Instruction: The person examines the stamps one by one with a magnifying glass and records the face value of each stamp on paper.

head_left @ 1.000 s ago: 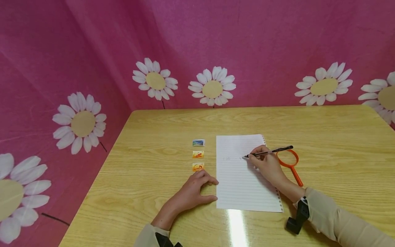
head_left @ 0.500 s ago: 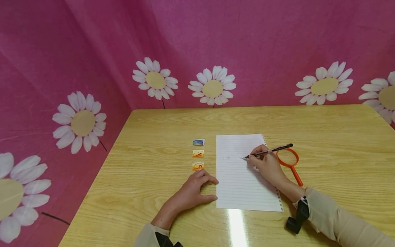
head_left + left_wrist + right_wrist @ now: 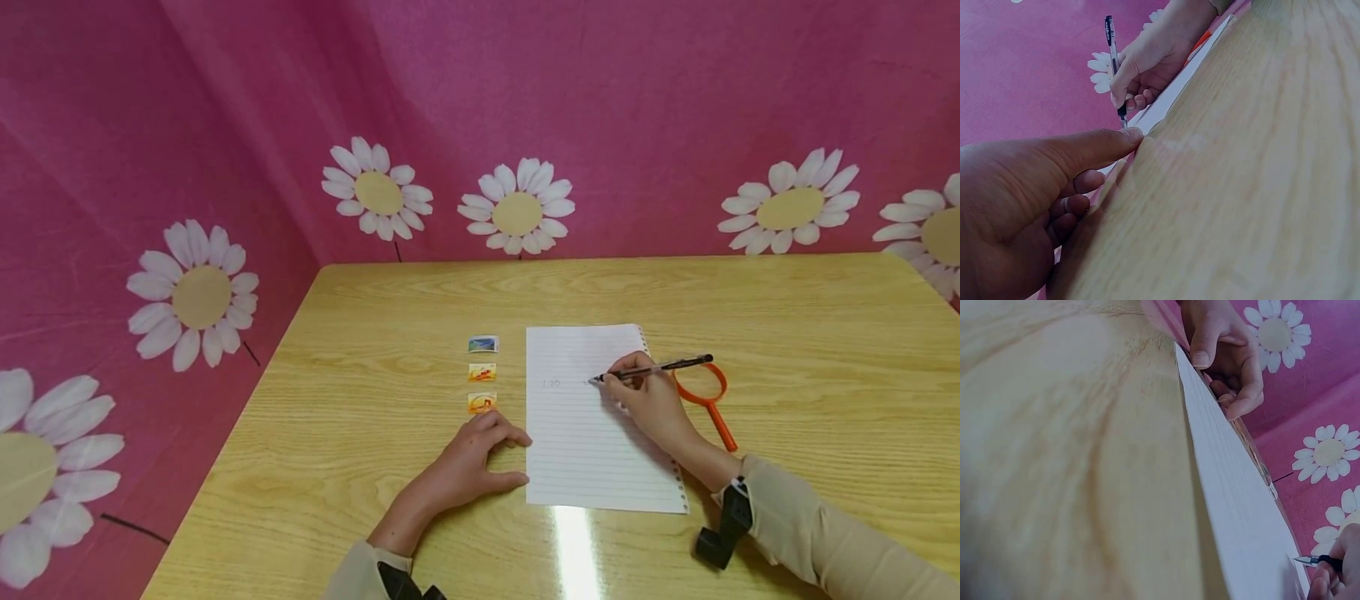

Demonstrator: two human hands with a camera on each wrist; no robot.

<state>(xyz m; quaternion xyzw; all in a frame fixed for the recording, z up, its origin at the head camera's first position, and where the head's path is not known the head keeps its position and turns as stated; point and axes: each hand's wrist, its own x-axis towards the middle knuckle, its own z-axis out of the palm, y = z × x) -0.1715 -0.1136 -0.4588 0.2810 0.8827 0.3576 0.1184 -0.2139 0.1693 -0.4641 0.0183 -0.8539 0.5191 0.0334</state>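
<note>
On the surface (image 3: 375,367) I count three small pictured cards (image 3: 482,372) in a column, one lined sheet (image 3: 585,454) beside them, one pen (image 3: 667,366) and one orange magnifying glass (image 3: 712,406) near the sheet's right edge. The right hand (image 3: 654,406) pinches the pen, tip at the sheet; the left hand (image 3: 472,467), thumb and fingers apart, touches the sheet's left edge.

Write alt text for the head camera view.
A right hand holds a pen at a lined sheet on a wooden table; the left hand rests at the sheet's left edge. Three small stamp-like cards lie left of the sheet, an orange magnifying glass right of it.
</note>
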